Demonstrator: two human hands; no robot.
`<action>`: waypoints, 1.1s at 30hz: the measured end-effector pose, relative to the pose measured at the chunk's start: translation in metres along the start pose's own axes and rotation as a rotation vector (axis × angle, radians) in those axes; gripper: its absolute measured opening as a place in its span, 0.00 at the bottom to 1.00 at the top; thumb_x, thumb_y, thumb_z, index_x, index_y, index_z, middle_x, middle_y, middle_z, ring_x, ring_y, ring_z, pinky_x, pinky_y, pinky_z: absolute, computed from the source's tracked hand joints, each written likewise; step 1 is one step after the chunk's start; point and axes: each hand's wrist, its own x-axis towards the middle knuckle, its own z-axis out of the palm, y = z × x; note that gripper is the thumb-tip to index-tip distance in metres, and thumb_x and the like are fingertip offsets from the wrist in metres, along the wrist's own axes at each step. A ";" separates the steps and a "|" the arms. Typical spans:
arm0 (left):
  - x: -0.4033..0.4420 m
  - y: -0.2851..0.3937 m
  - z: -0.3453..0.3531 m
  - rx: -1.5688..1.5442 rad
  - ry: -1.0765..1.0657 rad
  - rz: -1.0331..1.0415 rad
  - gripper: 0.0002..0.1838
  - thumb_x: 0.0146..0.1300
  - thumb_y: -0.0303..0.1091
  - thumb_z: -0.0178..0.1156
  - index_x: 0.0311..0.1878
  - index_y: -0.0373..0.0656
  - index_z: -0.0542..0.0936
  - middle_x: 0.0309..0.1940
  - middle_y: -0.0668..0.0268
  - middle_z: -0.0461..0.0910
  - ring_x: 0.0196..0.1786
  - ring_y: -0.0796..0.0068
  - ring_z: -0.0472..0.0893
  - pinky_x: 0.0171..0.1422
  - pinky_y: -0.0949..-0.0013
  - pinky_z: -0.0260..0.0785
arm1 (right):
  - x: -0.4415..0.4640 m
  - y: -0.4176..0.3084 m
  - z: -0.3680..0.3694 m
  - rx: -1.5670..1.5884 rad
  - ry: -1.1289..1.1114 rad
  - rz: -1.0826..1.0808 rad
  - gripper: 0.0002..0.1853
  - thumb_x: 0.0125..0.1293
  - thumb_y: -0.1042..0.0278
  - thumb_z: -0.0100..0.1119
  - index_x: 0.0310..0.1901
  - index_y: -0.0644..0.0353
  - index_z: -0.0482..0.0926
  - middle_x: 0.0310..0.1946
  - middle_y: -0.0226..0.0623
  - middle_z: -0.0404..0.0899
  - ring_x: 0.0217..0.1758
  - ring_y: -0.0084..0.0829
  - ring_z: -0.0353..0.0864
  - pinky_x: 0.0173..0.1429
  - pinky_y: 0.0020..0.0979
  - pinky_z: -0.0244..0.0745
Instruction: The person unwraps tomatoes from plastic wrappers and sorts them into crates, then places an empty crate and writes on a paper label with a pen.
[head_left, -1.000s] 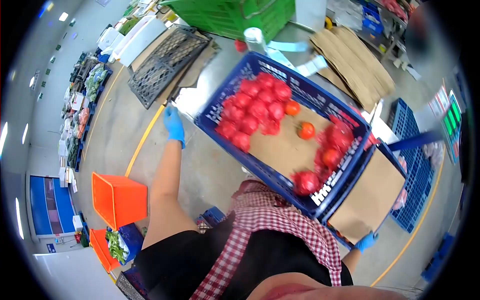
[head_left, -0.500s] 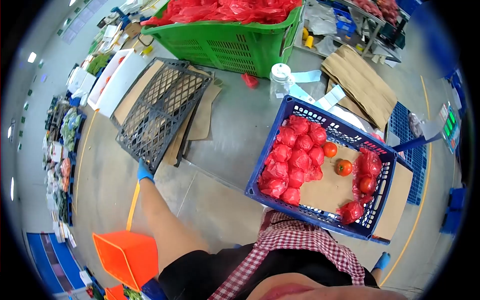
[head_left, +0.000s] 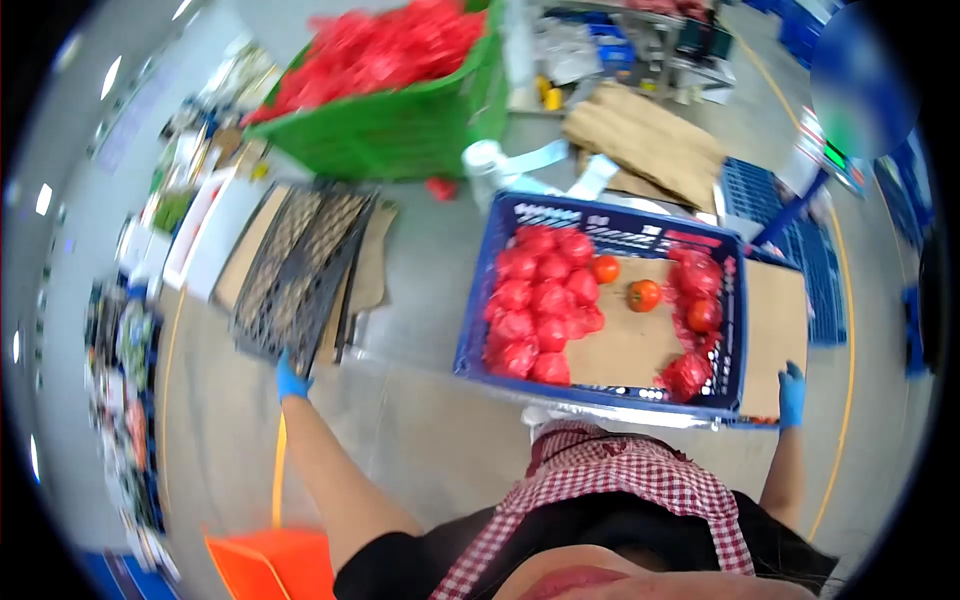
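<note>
My left hand (head_left: 291, 380), in a blue glove, grips the near corner of a black lattice plastic crate (head_left: 292, 270) lying on cardboard at the left of the table. My right hand (head_left: 791, 395), also blue-gloved, is at the right edge of a cardboard sheet (head_left: 773, 325), fingers apart; whether it touches the sheet is unclear. Between my hands stands a blue plastic crate (head_left: 468, 300) lined with cardboard. Red-wrapped round items (head_left: 540, 297) fill its left side, with more along the right. Two bare tomatoes, one of them a larger tomato (head_left: 644, 295), lie between.
A green basket (head_left: 400, 135) heaped with red plastic bags stands at the back. A clear jar (head_left: 486, 165) and folded brown paper (head_left: 645, 135) lie behind the blue crate. A scale display (head_left: 835, 155) rises at right. An orange bin (head_left: 275, 570) sits low at left.
My right hand has come up from low at the right to the cardboard beside the blue crate. My left hand stays at the black crate's corner. The view has shifted.
</note>
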 end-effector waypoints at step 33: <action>-0.353 0.106 0.115 -0.092 0.269 1.077 0.17 0.62 0.25 0.53 0.53 0.27 0.73 0.45 0.52 0.77 0.42 0.64 0.74 0.46 0.62 0.68 | -0.108 -0.094 -0.014 0.382 -0.212 -0.103 0.16 0.64 0.65 0.56 0.48 0.68 0.79 0.43 0.39 0.82 0.44 0.27 0.79 0.51 0.28 0.73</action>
